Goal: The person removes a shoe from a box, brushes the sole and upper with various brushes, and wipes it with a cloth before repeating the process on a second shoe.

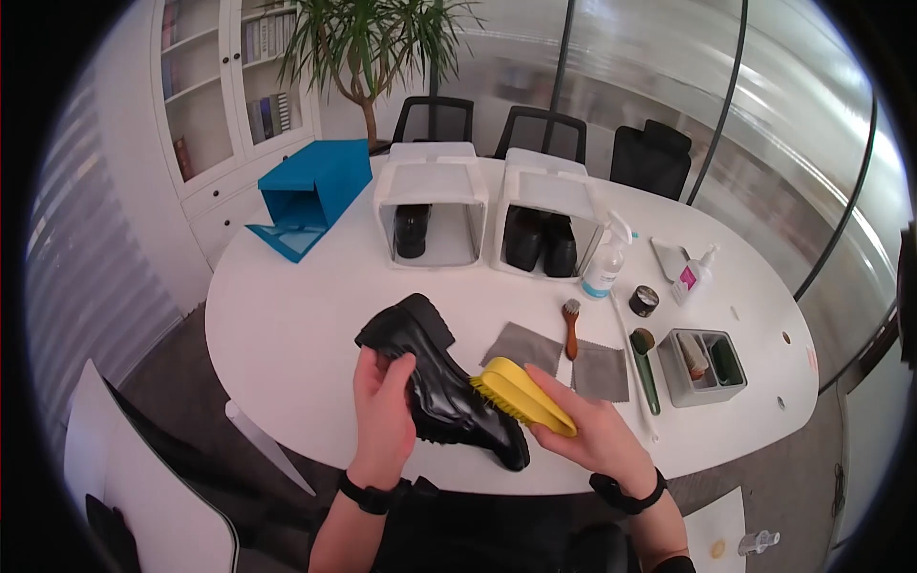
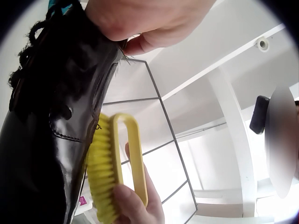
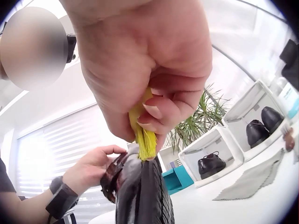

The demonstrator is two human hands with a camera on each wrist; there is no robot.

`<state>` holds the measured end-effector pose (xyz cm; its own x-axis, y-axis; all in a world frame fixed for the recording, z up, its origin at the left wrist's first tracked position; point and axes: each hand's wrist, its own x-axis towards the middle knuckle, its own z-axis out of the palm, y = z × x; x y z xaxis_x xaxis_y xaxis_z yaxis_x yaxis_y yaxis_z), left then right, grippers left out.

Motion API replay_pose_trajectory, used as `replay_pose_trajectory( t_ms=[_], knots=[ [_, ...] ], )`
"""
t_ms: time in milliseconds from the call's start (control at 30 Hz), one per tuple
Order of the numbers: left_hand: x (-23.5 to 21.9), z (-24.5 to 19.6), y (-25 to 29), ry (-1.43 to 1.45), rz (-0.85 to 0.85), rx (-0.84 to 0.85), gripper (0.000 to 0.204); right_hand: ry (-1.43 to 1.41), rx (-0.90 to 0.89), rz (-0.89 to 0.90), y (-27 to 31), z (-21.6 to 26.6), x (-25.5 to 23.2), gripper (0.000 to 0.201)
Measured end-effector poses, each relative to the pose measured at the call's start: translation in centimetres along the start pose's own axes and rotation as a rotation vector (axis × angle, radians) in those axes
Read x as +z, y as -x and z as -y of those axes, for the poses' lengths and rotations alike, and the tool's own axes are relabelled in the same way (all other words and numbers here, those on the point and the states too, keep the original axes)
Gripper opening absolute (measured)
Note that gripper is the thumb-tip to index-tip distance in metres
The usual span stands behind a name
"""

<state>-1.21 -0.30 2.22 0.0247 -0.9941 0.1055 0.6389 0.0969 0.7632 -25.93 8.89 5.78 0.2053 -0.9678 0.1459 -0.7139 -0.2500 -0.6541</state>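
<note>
In the head view a glossy black shoe [image 1: 444, 382] is held up over the table's near side, heel toward the upper left and toe toward the lower right. The left hand [image 1: 384, 415] grips its ankle end, thumb on the near side. A yellow brush [image 1: 523, 396] is pinched in the right hand [image 1: 597, 435], its bristles against or close to the shoe's side. The left wrist view has the yellow bristles [image 2: 100, 168] along the shoe's edge [image 2: 70, 140], below the laces. In the right wrist view the bristle tips [image 3: 147, 147] meet the shoe near its sole.
Two white boxes [image 1: 430, 158] with black shoes and a teal box [image 1: 334, 181] stand at the back. Grey cloths [image 1: 600, 372], a wooden brush [image 1: 571, 329], a green-handled brush [image 1: 647, 372], a spray bottle [image 1: 605, 263], a tin [image 1: 644, 301] and a divided container [image 1: 705, 392] lie rightward.
</note>
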Motion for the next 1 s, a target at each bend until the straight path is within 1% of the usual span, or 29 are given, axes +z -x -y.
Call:
replay_pose_trajectory(
  t_ms=[33,100,133,200,233,267,333,367,400,467,500,533,600,633,667,733,767,800,867,900,933,1000],
  knots=[
    [0.4,-0.1,0.3,-0.016,0.035,0.004,0.04,0.004,-0.008,-0.011,-0.5,0.0,0.3,0.078],
    [1.4,-0.3,0.8,-0.047,0.097,0.035,0.045,-0.047,-0.158,-0.112,-1.5,-0.3,1.4,0.081],
    [2.0,-0.7,1.0,-0.044,0.103,0.048,0.045,-0.041,-0.17,-0.118,-1.8,-0.1,1.7,0.081],
    [2.8,-1.3,1.3,-0.096,0.147,0.126,0.045,-0.049,-0.262,-0.315,-2.3,0.5,2.4,0.08],
    [2.7,-1.4,1.4,-0.153,0.189,0.187,0.044,-0.055,-0.282,-0.362,-2.4,0.9,2.6,0.08],
    [2.7,-1.7,1.4,-0.154,0.191,0.187,0.044,-0.055,-0.282,-0.363,-2.3,1.4,2.8,0.08],
    [3.0,-2.2,1.5,-0.299,0.356,0.375,0.044,-0.083,-0.289,-0.516,-2.0,2.5,2.9,0.08],
    [3.4,-2.5,1.8,-0.336,0.383,0.391,0.04,-0.07,-0.32,-0.581,-2.0,3.0,3.0,0.081],
    [3.2,-2.5,1.9,-0.481,0.363,0.359,0.033,-0.068,-0.318,-0.582,-2.0,3.4,2.9,0.081],
    [3.1,-2.9,1.3,-0.917,0.519,0.691,0.028,-0.158,-0.274,-0.668,-1.8,4.3,2.5,0.082],
    [2.6,-2.4,0.6,-0.99,0.601,0.862,0.027,-0.094,-0.226,-0.678,-1.5,5.2,1.7,0.081],
    [2.4,-2.2,0.3,-0.99,0.604,0.866,0.027,-0.094,-0.228,-0.683,-1.1,5.8,0.9,0.081],
    [1.7,-1.8,0.2,-1.172,0.812,1.032,0.021,0.003,-0.081,-0.537,-0.2,6.2,-0.5,0.077],
    [1.0,-1.2,0.3,-1.234,0.89,1.004,0.016,0.026,-0.068,-0.498,0.3,5.5,-0.7,0.076],
    [0.2,-0.4,0.6,-1.234,0.886,0.995,0.016,0.026,-0.065,-0.489,0.8,4.7,-0.8,0.076],
    [-1.2,0.8,1.5,-1.257,0.959,0.839,0.018,-0.009,0.028,-0.326,1.6,3.3,-1.1,0.077],
    [-0.9,1.2,2.0,-1.176,0.936,0.932,0.02,-0.039,0.107,-0.266,2.0,3.1,-1.5,0.077],
    [-1.3,1.5,2.3,-1.175,0.932,0.922,0.02,-0.04,0.112,-0.257,2.2,2.7,-1.6,0.077],
    [-2.2,2.3,3.2,-1.269,1.122,0.868,0.018,0.061,0.164,-0.124,2.6,1.3,-1.5,0.076],
    [-2.5,2.8,3.4,-1.221,1.159,0.851,0.015,0.085,0.104,-0.078,2.6,0.1,-1.0,0.075],
    [-2.6,3.0,3.9,-1.216,1.166,0.842,0.015,0.082,0.114,-0.077,2.4,-0.4,-0.5,0.075],
    [-2.8,3.0,5.2,-1.12,1.09,0.667,0.018,0.055,0.134,0.067,1.6,-1.0,0.7,0.075]
  ],
)
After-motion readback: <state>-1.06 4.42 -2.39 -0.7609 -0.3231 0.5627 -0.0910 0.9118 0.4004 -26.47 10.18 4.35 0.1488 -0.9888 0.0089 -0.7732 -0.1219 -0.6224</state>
